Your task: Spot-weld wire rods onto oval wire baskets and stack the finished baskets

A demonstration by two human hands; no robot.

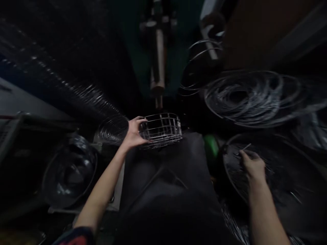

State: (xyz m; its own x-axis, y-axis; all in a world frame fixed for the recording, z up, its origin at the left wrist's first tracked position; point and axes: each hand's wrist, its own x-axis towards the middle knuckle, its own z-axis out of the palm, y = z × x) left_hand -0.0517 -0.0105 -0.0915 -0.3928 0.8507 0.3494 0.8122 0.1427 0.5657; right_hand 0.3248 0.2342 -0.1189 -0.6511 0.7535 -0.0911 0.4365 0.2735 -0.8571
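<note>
A round wire basket (167,131) of thin shiny metal rods sits just below a machine's electrode tip (158,101). My left hand (134,132) grips its left side, thumb low and fingers over the upper rings. Over at the right, my right hand (252,165) pinches a short thin metal rod (246,147) above a wide dark pan (283,204). More short rods lie in that pan, though the dim light hides most of them.
Behind the pan lies a heap of wire rings (245,98). A long stack of wire rings (89,95) runs along the left. Below it stands a round bowl (70,170) of shiny parts. Dark cloth (166,183) covers my lap.
</note>
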